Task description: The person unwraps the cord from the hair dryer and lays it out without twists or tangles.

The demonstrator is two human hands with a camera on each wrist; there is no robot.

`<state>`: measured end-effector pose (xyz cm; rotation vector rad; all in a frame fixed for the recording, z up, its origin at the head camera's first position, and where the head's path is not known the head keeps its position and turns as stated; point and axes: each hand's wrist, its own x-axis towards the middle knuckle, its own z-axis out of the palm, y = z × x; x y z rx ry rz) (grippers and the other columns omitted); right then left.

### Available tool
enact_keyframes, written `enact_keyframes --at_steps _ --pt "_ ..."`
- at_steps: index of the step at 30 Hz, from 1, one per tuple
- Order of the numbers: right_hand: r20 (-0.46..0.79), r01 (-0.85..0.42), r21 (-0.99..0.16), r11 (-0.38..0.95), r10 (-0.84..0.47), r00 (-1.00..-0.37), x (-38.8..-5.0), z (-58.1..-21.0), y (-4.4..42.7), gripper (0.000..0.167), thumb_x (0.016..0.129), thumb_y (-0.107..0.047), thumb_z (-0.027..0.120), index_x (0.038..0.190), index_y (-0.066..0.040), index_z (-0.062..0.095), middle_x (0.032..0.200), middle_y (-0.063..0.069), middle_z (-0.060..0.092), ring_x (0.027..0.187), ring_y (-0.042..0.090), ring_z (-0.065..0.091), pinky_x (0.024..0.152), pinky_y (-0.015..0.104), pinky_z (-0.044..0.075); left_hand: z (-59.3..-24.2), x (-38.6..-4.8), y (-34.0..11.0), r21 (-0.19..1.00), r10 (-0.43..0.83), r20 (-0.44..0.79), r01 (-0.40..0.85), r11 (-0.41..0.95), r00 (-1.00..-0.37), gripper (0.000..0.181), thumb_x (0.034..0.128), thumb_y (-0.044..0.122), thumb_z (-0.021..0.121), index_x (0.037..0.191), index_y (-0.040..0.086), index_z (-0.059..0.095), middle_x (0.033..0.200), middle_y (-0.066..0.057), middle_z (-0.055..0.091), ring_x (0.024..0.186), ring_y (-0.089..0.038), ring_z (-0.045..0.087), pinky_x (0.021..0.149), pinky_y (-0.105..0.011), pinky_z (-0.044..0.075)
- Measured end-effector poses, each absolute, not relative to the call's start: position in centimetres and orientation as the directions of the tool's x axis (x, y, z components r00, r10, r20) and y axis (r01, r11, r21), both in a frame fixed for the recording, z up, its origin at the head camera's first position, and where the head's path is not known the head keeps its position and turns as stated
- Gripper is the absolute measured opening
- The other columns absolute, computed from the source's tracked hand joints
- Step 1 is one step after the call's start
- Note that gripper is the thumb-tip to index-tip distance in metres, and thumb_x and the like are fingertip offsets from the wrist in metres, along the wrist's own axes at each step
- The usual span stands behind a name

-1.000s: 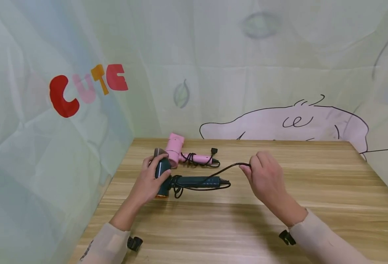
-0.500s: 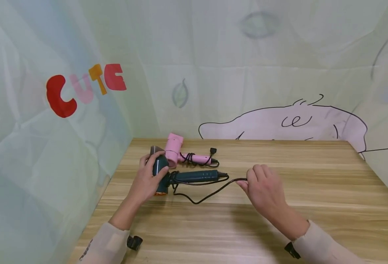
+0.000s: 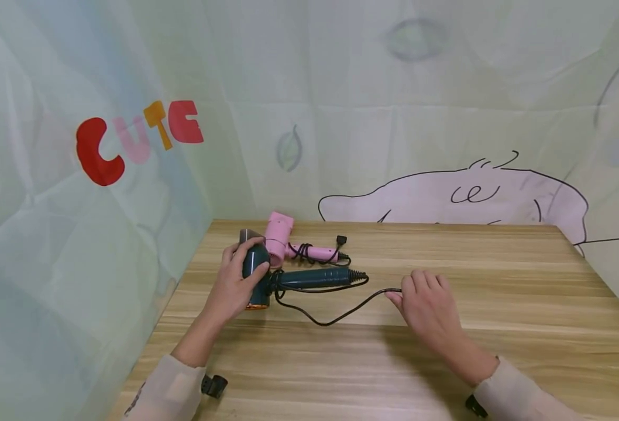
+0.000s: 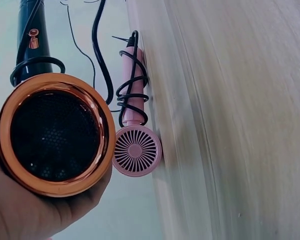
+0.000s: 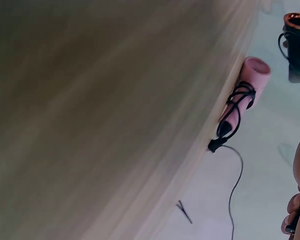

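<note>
A dark green hair dryer (image 3: pixel 257 263) with a copper-coloured rear ring (image 4: pixel 57 187) is gripped round its barrel by my left hand (image 3: pixel 231 287). Its handle (image 3: pixel 312 278) points right, with black cord looped round the handle's base. My right hand (image 3: pixel 429 301) holds the far part of the black cord (image 3: pixel 336 320), which sags in a curve between the dryer and that hand. In the right wrist view, a black end piece (image 5: pixel 292 222), possibly the plug, shows between the curled fingers. Just behind the green dryer lies a pink hair dryer (image 3: pixel 278 237), its cord wrapped round its handle.
The wooden table (image 3: pixel 499 280) extends to the right and toward me. Printed fabric walls (image 3: pixel 394 128) stand along its back and left sides. The pink dryer's black plug (image 3: pixel 341 240) sticks up near the table's back.
My right hand has come down and slightly right, and the cord, earlier raised across the handle, now hangs below it. The green dryer's handle has tilted up a little.
</note>
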<state>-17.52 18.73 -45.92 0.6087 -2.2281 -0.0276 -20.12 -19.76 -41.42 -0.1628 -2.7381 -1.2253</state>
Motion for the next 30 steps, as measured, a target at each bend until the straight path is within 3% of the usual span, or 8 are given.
enact_keyframes --at_steps 7,14,20,23,30 --pt "0.703 -0.383 0.208 0.9 -0.41 -0.582 -19.0 -46.1 19.8 0.058 0.107 -0.052 0.03 0.072 -0.006 0.037 0.07 0.005 0.029 0.06 0.024 0.031 0.057 0.034 0.025 -41.3 -20.0 -20.1 0.734 0.08 0.197 0.201 0.648 -0.977 0.052 0.1028 0.042 0.058 0.151 0.033 0.04 0.156 -0.019 0.026 0.125 -0.047 0.048 0.093 -0.064 0.049" --pt "0.658 -0.367 0.168 0.915 -0.382 -0.649 -20.4 -46.1 20.1 0.061 0.109 -0.053 0.022 0.07 -0.007 0.034 0.068 0.005 0.028 0.059 0.022 0.027 0.052 0.031 0.023 -41.2 -19.7 -20.3 0.731 0.117 0.211 0.236 0.64 -0.97 0.053 0.1022 0.045 0.058 0.151 0.035 0.04 0.155 -0.018 0.027 0.121 -0.045 0.051 0.091 -0.061 0.051" --pt "0.638 -0.341 0.117 0.933 -0.333 -0.694 -21.6 -45.8 20.2 0.058 0.108 -0.051 0.032 0.07 -0.007 0.034 0.067 0.006 0.03 0.059 0.024 0.029 0.054 0.032 0.024 -41.0 -19.3 -20.3 0.733 0.165 0.204 0.263 0.628 -0.965 0.053 0.102 0.041 0.06 0.151 0.036 0.041 0.155 -0.019 0.028 0.118 -0.045 0.053 0.088 -0.058 0.052" --pt "0.645 -0.337 0.106 0.936 -0.323 -0.693 -22.0 -45.4 19.9 0.057 0.108 -0.05 0.033 0.07 -0.007 0.034 0.067 0.006 0.03 0.059 0.024 0.029 0.054 0.033 0.024 -41.0 -19.3 -20.3 0.732 0.189 0.196 0.271 0.625 -0.962 0.053 0.1019 0.043 0.06 0.151 0.037 0.041 0.156 -0.017 0.028 0.12 -0.045 0.052 0.09 -0.059 0.051" --pt "0.727 -0.322 0.089 0.942 -0.283 -0.626 -22.8 -43.9 18.8 0.053 0.103 -0.045 0.045 0.071 -0.003 0.038 0.068 0.01 0.034 0.058 0.028 0.033 0.052 0.034 0.026 -41.1 -19.3 -20.6 0.732 0.234 0.181 0.29 0.616 -0.955 0.052 0.1017 0.043 0.06 0.15 0.037 0.042 0.154 -0.016 0.029 0.12 -0.044 0.052 0.09 -0.058 0.051"
